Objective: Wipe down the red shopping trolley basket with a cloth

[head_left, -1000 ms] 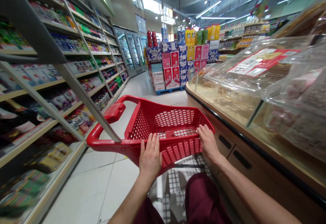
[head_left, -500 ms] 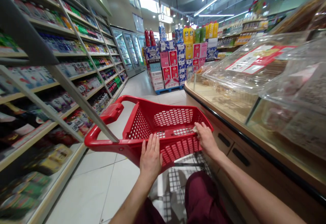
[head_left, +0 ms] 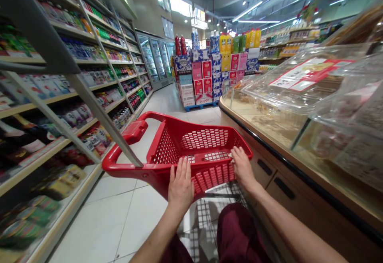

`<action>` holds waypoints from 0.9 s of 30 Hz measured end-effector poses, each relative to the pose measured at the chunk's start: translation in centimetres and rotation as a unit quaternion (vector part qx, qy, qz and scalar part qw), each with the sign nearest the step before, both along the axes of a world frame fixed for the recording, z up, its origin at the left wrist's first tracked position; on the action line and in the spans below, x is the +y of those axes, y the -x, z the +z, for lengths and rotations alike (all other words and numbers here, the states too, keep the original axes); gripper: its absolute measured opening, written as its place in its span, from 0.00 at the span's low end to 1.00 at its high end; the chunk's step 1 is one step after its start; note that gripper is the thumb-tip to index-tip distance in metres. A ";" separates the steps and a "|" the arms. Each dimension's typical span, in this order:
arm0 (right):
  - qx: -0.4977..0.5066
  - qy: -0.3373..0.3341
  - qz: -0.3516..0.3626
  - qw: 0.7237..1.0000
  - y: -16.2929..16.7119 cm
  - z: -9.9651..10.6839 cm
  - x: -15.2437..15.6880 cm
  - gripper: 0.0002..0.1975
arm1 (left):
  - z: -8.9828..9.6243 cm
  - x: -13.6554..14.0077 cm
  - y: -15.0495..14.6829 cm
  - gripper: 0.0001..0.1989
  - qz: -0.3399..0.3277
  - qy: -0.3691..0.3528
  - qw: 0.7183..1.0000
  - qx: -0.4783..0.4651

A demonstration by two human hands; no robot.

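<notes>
A red plastic shopping cart [head_left: 206, 139] with perforated walls stands sideways just ahead of me. Its basket looks empty. My left hand [head_left: 181, 185] lies over the near rim with its fingers stretched out and close together, the thumb partly hidden. At the right end of the same rim, my right hand [head_left: 241, 167] has its fingers bent over the edge. A small whitish thing [head_left: 230, 155] shows by its fingertips, too small to make out. A grey bar on a metal post [head_left: 104, 123] rises from the cart's left side.
Drink shelves [head_left: 89, 47] line the left side, with glass-door coolers [head_left: 152, 57] farther back. Stacked boxes with bottles on top [head_left: 206, 75] stand on a blue pallet [head_left: 200, 106]. Close on the right runs a wooden counter [head_left: 278, 187] bearing clear food boxes [head_left: 308, 73].
The view has turned slightly left, so the shelves, boxes and cart appear a little farther right. Both hands keep their places on the cart's rim.
</notes>
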State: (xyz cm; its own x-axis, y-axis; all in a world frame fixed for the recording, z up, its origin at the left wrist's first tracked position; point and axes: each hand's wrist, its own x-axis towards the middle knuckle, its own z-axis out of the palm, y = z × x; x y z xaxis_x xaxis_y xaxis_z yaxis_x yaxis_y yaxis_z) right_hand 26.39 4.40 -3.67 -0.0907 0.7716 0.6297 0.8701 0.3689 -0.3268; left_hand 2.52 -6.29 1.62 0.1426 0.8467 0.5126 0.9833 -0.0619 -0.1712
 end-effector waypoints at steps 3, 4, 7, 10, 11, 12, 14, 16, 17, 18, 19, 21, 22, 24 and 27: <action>-0.027 -0.023 0.115 0.993 1.5 0.0 -0.6 0.25 | 0.1 -0.1 0.0 0.29 0.002 0.001 1.000 -0.001; -0.034 -0.027 0.136 0.990 1.6 0.0 -0.6 0.24 | 0.2 -0.1 0.0 0.29 0.000 0.004 1.000 0.000; -0.007 -0.025 0.084 0.996 0.2 0.1 0.2 0.23 | 0.3 -0.2 0.0 0.29 -0.005 0.010 1.000 0.004; 0.029 -0.017 0.006 0.999 -0.2 0.1 0.4 0.22 | 0.1 -0.2 -0.1 0.30 -0.005 0.006 1.000 0.004; 0.024 -0.017 0.016 0.999 0.3 0.2 0.0 0.22 | 0.1 -0.2 -0.2 0.30 -0.003 0.006 1.000 0.004; 0.011 -0.020 0.047 0.999 1.1 0.2 -0.4 0.22 | 0.1 -0.2 -0.2 0.30 -0.002 0.006 1.000 0.005; -0.022 -0.031 0.129 0.991 2.8 0.4 -1.3 0.22 | 0.2 -0.3 -0.1 0.30 0.002 0.010 1.000 0.010; -0.033 -0.039 0.159 0.986 3.5 0.7 -1.6 0.22 | 0.3 -0.3 0.0 0.29 0.003 0.014 1.000 0.016; -0.025 -0.038 0.142 0.989 3.4 0.8 -1.5 0.22 | 0.3 -0.4 0.0 0.29 0.001 0.015 1.000 0.019; -0.009 -0.035 0.108 0.994 3.2 0.9 -1.3 0.22 | 0.3 -0.4 0.0 0.29 -0.001 0.016 1.000 0.022; 0.008 -0.029 0.070 0.997 3.1 1.0 -1.1 0.22 | 0.3 -0.4 0.0 0.29 -0.003 0.015 1.000 0.025; 0.028 -0.021 0.038 0.999 3.3 1.0 -1.0 0.22 | 0.2 -0.4 -0.2 0.30 -0.004 0.013 1.000 0.028; 0.027 -0.021 0.054 0.998 3.9 1.0 -1.2 0.22 | 0.1 -0.4 -0.3 0.30 -0.002 0.012 1.000 0.028; 0.010 -0.032 0.132 0.991 5.3 0.9 -1.8 0.24 | 0.0 -0.3 -0.3 0.31 0.003 0.009 1.000 0.026; 0.000 -0.048 0.192 0.980 6.0 0.9 -2.1 0.25 | 0.3 -0.5 0.1 0.30 -0.003 0.017 1.000 0.021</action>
State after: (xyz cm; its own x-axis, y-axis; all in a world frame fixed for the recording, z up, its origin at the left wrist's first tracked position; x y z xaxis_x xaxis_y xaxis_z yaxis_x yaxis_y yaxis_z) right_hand 20.44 2.35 -2.82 -0.3633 0.6173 0.6978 0.6608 0.6987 -0.2740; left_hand 2.38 -6.80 1.92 0.1691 0.8623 0.4773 0.9748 -0.0747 -0.2104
